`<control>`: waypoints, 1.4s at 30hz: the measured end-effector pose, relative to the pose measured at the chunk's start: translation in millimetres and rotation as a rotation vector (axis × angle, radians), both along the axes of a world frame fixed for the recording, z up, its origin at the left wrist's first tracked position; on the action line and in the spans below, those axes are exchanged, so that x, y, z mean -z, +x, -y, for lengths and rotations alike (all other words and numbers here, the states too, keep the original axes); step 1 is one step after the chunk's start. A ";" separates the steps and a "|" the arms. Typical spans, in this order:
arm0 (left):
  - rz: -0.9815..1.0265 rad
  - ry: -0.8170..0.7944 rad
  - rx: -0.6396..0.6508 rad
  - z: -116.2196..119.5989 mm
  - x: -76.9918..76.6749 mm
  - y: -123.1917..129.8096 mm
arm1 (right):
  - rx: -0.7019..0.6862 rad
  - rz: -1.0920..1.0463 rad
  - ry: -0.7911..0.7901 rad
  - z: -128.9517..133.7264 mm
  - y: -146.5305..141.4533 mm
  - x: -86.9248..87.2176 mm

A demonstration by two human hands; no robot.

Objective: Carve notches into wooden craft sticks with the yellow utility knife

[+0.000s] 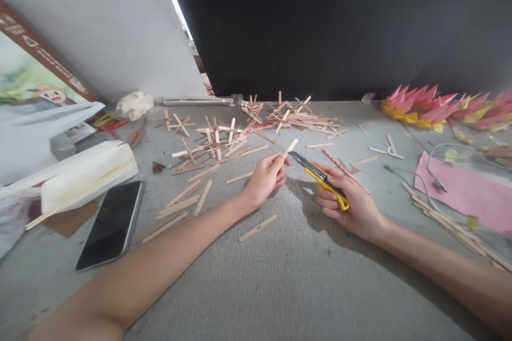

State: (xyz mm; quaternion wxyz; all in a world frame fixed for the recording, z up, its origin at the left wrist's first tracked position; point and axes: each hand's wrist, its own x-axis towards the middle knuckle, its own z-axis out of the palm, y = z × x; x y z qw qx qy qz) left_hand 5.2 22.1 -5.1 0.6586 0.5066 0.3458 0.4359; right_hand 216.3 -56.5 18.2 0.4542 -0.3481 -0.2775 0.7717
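My left hand (267,177) pinches a wooden craft stick (293,145) near its lower end, the rest pointing up and away. In my right hand (354,202) is a yellow and black utility knife (320,173), fingers wrapped round its handle. The knife's tip lies close to the stick, just right of my left fingers; whether blade and wood touch I cannot tell. Below my left hand, a single stick with a small hole or notch (258,228) lies on the grey surface. A red and white striped pencil-like rod (330,157) shows behind my right hand.
Loose and crossed sticks (218,138) are heaped toward the dark panel (340,26). On the left lie a phone (110,226) and an opened white paper package (90,173). Pink-yellow folded paper (420,109), a cable (426,176), pink paper (468,192) and more sticks (450,224) are at right.
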 end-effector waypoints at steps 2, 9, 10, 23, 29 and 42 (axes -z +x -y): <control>0.024 -0.014 0.006 -0.5 0.5 0.1 | 0.005 0.008 0.003 0.4 -0.2 0.2; 0.076 -0.079 0.023 1.6 -5.6 1.4 | 0.017 0.018 0.004 0.4 -0.1 2.9; 0.083 -0.087 0.026 1.9 -6.5 1.5 | 0.020 0.021 0.001 0.2 -0.2 3.0; 0.123 -0.125 0.038 1.7 -6.3 1.7 | -0.008 -0.026 -0.014 -2.2 -0.1 1.6; 0.113 -0.107 0.023 1.2 -4.6 2.4 | -0.012 -0.065 -0.042 -2.4 2.3 1.3; 0.109 -0.104 0.012 2.1 -6.3 2.4 | -0.010 -0.151 -0.133 -5.2 5.3 0.2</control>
